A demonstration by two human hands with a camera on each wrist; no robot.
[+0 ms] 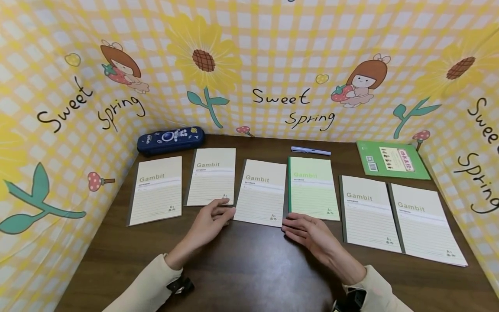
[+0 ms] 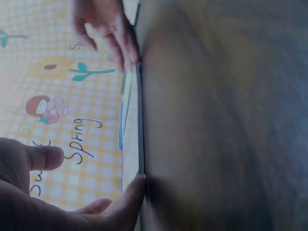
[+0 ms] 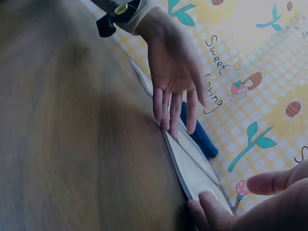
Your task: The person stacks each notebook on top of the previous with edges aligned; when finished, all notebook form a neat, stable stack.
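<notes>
A beige Gambit notebook [image 1: 260, 195] lies flat in the middle of the table, its dark spine to the left. My left hand [image 1: 210, 221] touches its lower left corner, fingers extended, and overlaps the bottom of another beige notebook [image 1: 210, 180] in the head view. At the lower right corner, my right hand [image 1: 312, 236] rests its fingertips against the edge, just below a green notebook [image 1: 313, 195]. Both wrist views show the fingers fairly straight and the thumbs apart, with the left thumb [image 2: 45, 158] and right thumb [image 3: 267, 183] raised off the notebook.
Another beige notebook [image 1: 156, 193] lies far left; two more, one on the right [image 1: 370, 212] and one beside it [image 1: 425, 225], lie side by side. Behind are a blue pencil case [image 1: 171, 141], a lilac pen [image 1: 310, 151] and a green booklet [image 1: 370, 151]. Checked cloth [image 1: 265, 52] surrounds the table.
</notes>
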